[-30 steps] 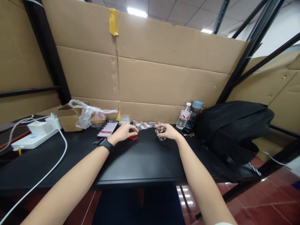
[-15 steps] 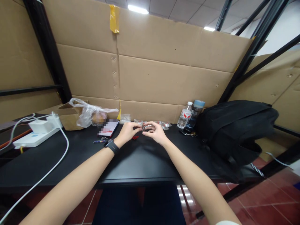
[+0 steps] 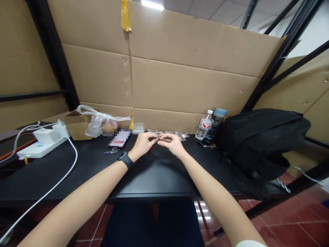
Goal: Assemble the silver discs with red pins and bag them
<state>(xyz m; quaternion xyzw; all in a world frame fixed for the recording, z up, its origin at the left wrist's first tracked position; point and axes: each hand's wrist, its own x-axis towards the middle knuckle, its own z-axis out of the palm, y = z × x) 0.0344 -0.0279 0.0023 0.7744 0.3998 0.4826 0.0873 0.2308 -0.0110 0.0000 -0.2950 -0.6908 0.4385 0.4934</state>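
Left of the fingers lie a power strip [image 3: 36, 150] and phone [image 3: 119, 138], then left hand [image 3: 143, 144] and right hand [image 3: 171, 143] meet fingertip to fingertip, pinching a tiny part [image 3: 158, 138] above the table [image 3: 154, 175], likely for steadiness, bottles [image 3: 210, 125] beyond.

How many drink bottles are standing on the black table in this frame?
2. A clear water bottle with a white cap stands by the cardboard wall; a darker bottle with a pale blue lid stands right beside it, next to the black backpack, which may hide more.

water bottle [image 3: 205, 125] label, phone [image 3: 119, 138] screen — nothing legible
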